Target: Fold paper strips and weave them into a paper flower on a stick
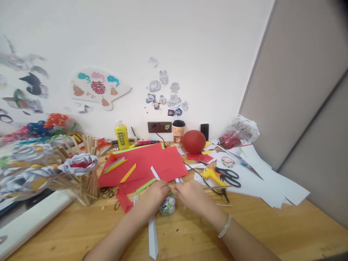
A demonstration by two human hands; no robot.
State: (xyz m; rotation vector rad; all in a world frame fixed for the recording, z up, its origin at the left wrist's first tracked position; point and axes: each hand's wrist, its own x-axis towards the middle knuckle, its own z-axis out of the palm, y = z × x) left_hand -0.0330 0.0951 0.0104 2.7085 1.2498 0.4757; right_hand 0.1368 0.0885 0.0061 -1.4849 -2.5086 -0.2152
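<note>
A small ball of folded white and green paper strips [168, 206] sits low between my hands at the table's front. My left hand [154, 195] is closed at its upper left side, with fingers curled against it. Beside it, my right hand [190, 195] is closed in a pinch; what its fingertips hold is hidden. A white paper strip [153, 237] lies under my left wrist. Near my left fingers are a green strip [145, 186] and another white strip [154, 173]. Past my hands lie red paper sheets [152, 159].
Yellow-handled tool [214, 176], black-handled scissors [231, 177] and white paper sheets [250, 188] lie right. A red balloon [194, 141], lidded cup [178, 134] and yellow bottle [121, 136] stand at the back. Wooden sticks [91, 185] and paper flowers [78, 164] crowd the left.
</note>
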